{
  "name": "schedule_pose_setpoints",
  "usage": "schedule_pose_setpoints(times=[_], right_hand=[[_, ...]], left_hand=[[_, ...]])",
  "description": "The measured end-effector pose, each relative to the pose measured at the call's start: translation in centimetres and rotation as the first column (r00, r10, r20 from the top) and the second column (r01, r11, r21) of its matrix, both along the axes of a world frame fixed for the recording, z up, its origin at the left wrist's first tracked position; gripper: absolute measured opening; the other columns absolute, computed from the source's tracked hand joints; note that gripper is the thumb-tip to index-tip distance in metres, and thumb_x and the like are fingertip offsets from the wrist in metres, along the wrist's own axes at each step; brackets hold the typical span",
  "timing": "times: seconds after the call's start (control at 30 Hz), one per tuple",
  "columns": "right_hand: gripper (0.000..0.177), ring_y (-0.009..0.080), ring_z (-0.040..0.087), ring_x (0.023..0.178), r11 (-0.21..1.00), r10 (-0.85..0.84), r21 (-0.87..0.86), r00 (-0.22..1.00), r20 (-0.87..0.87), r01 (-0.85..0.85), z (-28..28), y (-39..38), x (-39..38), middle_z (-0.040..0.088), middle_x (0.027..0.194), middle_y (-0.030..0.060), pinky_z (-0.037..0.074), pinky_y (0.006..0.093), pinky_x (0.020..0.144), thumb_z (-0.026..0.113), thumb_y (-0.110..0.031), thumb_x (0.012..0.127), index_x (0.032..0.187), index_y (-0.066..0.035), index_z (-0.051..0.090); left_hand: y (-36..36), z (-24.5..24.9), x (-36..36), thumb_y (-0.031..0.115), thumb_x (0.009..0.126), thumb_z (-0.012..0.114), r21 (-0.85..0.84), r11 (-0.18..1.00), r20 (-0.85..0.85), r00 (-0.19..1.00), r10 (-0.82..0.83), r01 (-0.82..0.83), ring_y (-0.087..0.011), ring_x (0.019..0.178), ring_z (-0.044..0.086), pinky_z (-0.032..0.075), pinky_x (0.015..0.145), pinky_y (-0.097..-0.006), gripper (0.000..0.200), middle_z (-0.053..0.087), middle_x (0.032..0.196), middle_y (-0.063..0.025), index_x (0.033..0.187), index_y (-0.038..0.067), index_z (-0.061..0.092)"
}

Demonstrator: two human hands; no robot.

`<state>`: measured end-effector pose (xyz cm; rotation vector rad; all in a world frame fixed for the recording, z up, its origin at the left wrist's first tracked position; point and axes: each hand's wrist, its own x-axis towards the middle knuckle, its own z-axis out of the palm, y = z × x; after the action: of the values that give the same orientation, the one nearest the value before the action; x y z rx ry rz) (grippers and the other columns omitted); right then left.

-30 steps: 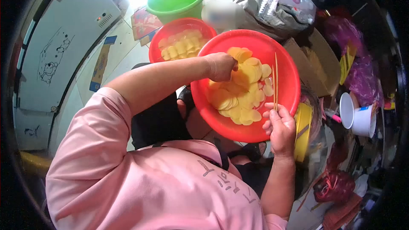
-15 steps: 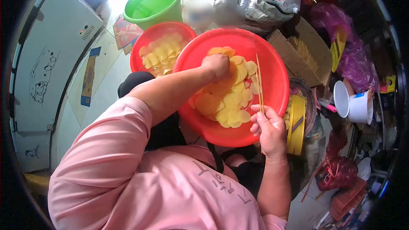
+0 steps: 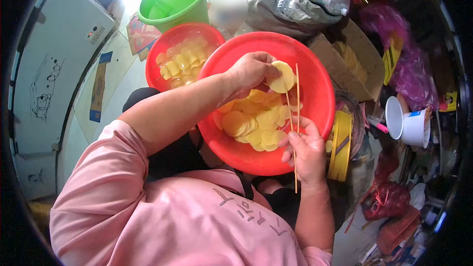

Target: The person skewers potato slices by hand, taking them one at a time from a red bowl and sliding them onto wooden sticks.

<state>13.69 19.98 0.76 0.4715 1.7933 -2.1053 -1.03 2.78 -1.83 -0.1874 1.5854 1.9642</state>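
Note:
My left hand point(image 3: 253, 72) pinches a round yellow slice point(image 3: 282, 77) above the large red basin point(image 3: 315, 76). The slice is upright beside the upper part of a thin wooden stick point(image 3: 289, 106); whether the stick pierces it is unclear. My right hand point(image 3: 306, 150), at the basin's right edge, is closed on that stick and on a second stick point(image 3: 297, 88). Below my left hand, a heap of yellow slices point(image 3: 261, 118) lies in the basin.
A smaller red basin point(image 3: 156, 69) with skewered yellow slices stands behind left, near a green tub point(image 3: 173, 0). Around the right side are a cardboard box point(image 3: 322, 59), a yellow container point(image 3: 341, 145), white tubs point(image 3: 416, 125) and a red net bag point(image 3: 389, 199). A white appliance point(image 3: 64, 69) stands left.
My left hand has risen from the heap and moved right, bringing a slice to the sticks. The sticks are now spread apart, and one reaches lower below my right hand.

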Motion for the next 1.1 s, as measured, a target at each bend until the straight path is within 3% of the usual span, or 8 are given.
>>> schedule_pose_setpoints(times=[0.37, 0.53, 0.77, 0.83, 0.97, 1.03, 1.1], right_hand=[[0.023, 0.0061, 0.047, 0.043, 0.999, -0.014, -0.034, 1.0, 0.02, 0.015, -0.6, 0.3, 0.0, 0.062, 0.072, 0.0075, 0.034, 0.0184, 0.037, 0.053, -0.01, 0.089, 0.111, -0.007, 0.048], [0.021, 0.0064, 0.046, 0.042, 0.999, -0.038, -0.038, 0.999, 0.033, 0.039, -0.6, 0.6, 0.2, 0.062, 0.071, 0.008, 0.034, 0.0188, 0.036, 0.054, -0.01, 0.088, 0.108, -0.007, 0.049], [0.018, 0.006, 0.044, 0.042, 0.996, -0.076, 0.053, 0.997, -0.021, 0.077, -0.6, 0.3, 0.4, 0.062, 0.071, 0.0079, 0.034, 0.0191, 0.039, 0.054, -0.006, 0.088, 0.105, -0.006, 0.05], [0.018, 0.0059, 0.044, 0.043, 0.994, -0.069, 0.08, 0.997, -0.04, 0.072, -0.2, 0.0, 0.4, 0.062, 0.071, 0.0077, 0.035, 0.0191, 0.04, 0.054, -0.006, 0.088, 0.105, -0.006, 0.05], [0.017, 0.0059, 0.044, 0.043, 0.991, -0.045, 0.125, 0.997, -0.06, 0.052, -0.1, -0.2, 0.4, 0.062, 0.071, 0.0073, 0.035, 0.019, 0.041, 0.054, -0.006, 0.088, 0.105, -0.005, 0.05], [0.017, 0.0059, 0.044, 0.043, 0.992, -0.04, 0.118, 0.997, -0.069, 0.048, -0.2, -0.1, 0.5, 0.062, 0.07, 0.0073, 0.035, 0.019, 0.041, 0.054, -0.006, 0.089, 0.105, -0.004, 0.05], [0.016, 0.0058, 0.044, 0.043, 0.995, -0.043, 0.086, 0.995, -0.086, 0.05, -0.4, -0.1, 0.6, 0.062, 0.071, 0.0074, 0.035, 0.0189, 0.041, 0.054, -0.006, 0.089, 0.104, -0.005, 0.05]], left_hand=[[-0.3, 0.9, 0.3, 0.01, 0.086, 0.059, 0.092, 0.994, 0.022, 0.998, 0.057, -0.059, -0.0188, 0.079, 0.065, 0.055, 0.064, -0.0314, 0.019, 0.064, 0.091, -0.0071, 0.103, 0.004, 0.055], [-0.1, 0.4, 0.5, 0.011, 0.086, 0.059, 0.057, 0.998, -0.129, 0.992, -0.007, 0.015, -0.0171, 0.079, 0.063, 0.055, 0.067, -0.0313, 0.011, 0.063, 0.091, -0.0055, 0.095, 0.004, 0.058], [1.1, 0.4, 2.2, 0.014, 0.088, 0.056, 0.075, 0.994, -0.068, 0.995, -0.078, 0.083, -0.017, 0.077, 0.063, 0.055, 0.069, -0.0309, 0.014, 0.063, 0.091, -0.0055, 0.097, 0.005, 0.059], [1.6, 0.4, 2.3, 0.016, 0.089, 0.056, 0.023, 0.998, -0.051, 0.996, 0.067, -0.066, -0.0181, 0.078, 0.064, 0.056, 0.069, -0.0322, 0.016, 0.063, 0.092, -0.0063, 0.099, 0.004, 0.059], [1.4, 0.1, 2.0, 0.014, 0.089, 0.056, 0.035, 0.999, 0.013, 1.0, 0.024, -0.025, -0.0193, 0.08, 0.065, 0.056, 0.068, -0.0333, 0.015, 0.063, 0.093, -0.007, 0.1, 0.004, 0.059], [1.3, 0.1, 2.0, 0.014, 0.088, 0.06, 0.158, 0.984, 0.059, 0.995, 0.078, -0.086, -0.0194, 0.08, 0.065, 0.056, 0.067, -0.0331, 0.015, 0.064, 0.091, -0.0063, 0.099, 0.004, 0.059], [1.3, 0.1, 1.9, 0.014, 0.087, 0.062, 0.116, 0.993, 0.049, 0.998, 0.029, -0.034, -0.0185, 0.078, 0.065, 0.055, 0.066, -0.0322, 0.015, 0.064, 0.088, -0.0053, 0.097, 0.004, 0.059]])
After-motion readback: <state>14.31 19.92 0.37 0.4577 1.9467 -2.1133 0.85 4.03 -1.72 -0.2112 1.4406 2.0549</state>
